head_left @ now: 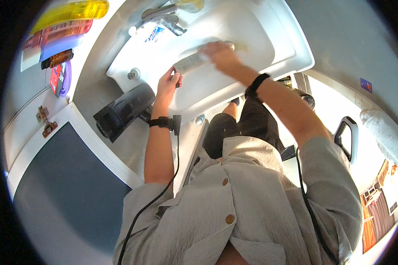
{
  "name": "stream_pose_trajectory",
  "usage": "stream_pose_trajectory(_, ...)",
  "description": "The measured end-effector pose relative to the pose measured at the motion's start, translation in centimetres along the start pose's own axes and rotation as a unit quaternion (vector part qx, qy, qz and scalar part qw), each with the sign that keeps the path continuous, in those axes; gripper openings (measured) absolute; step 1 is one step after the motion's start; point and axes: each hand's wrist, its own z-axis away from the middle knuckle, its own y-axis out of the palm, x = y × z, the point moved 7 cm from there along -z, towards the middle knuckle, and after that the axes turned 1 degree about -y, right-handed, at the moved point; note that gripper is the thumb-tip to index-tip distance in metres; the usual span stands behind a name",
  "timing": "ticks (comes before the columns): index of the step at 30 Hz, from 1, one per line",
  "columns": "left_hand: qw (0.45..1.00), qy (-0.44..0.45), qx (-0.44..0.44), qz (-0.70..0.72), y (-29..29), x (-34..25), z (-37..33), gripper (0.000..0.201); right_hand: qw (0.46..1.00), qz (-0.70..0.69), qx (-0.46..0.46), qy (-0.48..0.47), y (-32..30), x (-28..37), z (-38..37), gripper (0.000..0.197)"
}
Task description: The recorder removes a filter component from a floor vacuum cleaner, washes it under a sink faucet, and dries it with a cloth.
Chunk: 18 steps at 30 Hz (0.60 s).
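Note:
Over the white sink basin (261,26) is a long grey object with a rough, fabric-like surface (190,63); its exact kind I cannot make out. Its near left end is pinched between the thumb and fingers of my left hand (168,84). My right hand (221,55) lies over the far right part of it, smeared by motion. A pale rounded end shows just past those fingers. How the right fingers sit on the object is hidden.
A metal faucet (163,20) and a white package with a blue label (152,34) are at the sink's back left. Beside my left forearm is a black cylindrical appliance (126,110). Colourful bottles (66,17) line the left shelf, above an open cabinet door (70,185).

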Motion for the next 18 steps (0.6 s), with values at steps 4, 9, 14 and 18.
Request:
stream_pose_trajectory(4,0.997,-0.006,0.013,-0.070,-0.8,0.0,0.9,0.029,0.988,-0.129,0.006,-0.083,-3.0,10.0,-1.9,0.042)
stream_pose_trajectory(9,0.998,-0.025,0.055,0.004,0.7,0.1,0.5,0.028,0.997,0.005,0.059,0.056,0.8,-3.4,1.3,0.062)
stream_pose_trajectory(14,0.999,-0.029,0.031,0.011,-0.4,0.7,1.1,0.029,0.986,-0.006,0.160,0.049,-0.8,-0.9,-1.5,0.057)
stream_pose_trajectory(18,0.999,-0.046,0.021,0.007,-0.4,1.7,0.3,0.031,0.994,-0.077,0.003,-0.078,-2.9,8.3,-2.9,0.050)
